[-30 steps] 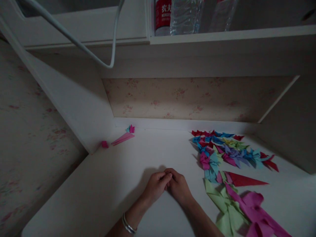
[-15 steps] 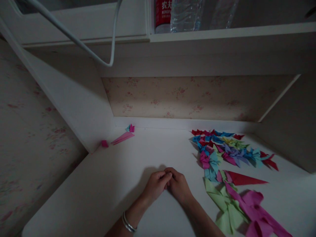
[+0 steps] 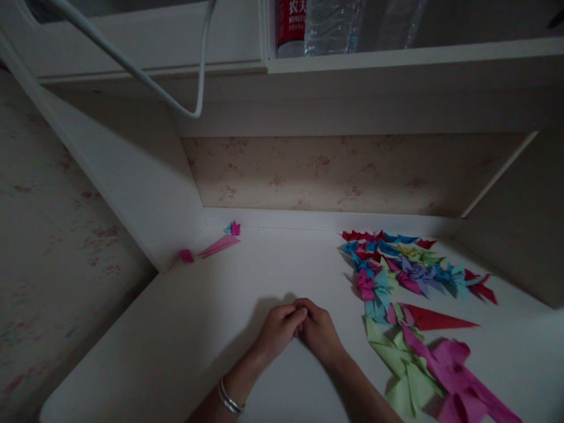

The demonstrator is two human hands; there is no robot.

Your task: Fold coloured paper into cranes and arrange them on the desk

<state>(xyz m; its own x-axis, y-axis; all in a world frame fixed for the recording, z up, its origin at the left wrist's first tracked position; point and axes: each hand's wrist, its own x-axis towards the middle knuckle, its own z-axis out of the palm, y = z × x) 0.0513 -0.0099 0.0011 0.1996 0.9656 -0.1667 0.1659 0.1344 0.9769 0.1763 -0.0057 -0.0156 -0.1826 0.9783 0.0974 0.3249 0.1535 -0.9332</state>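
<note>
My left hand [image 3: 278,328] and my right hand [image 3: 318,330] rest together on the white tabletop, both closed. Their fingers are curled in and meet, with the left thumb lying across toward the right hand. No object shows between them, though the palms are hidden. To the right of my right hand lie folded paper pieces: a light green paper figure [image 3: 403,367], a magenta paper figure [image 3: 458,373] and a red pointed paper piece [image 3: 440,318]. Behind these, rows of small origami pieces [image 3: 396,264] in many colours spread over the table.
At the back left lie a pink folded strip [image 3: 219,245], a small magenta piece [image 3: 187,256] and a small teal and magenta piece [image 3: 235,228]. A white cable [image 3: 145,88] hangs at upper left. Bottles [image 3: 332,29] stand on the shelf [image 3: 396,60] overhead.
</note>
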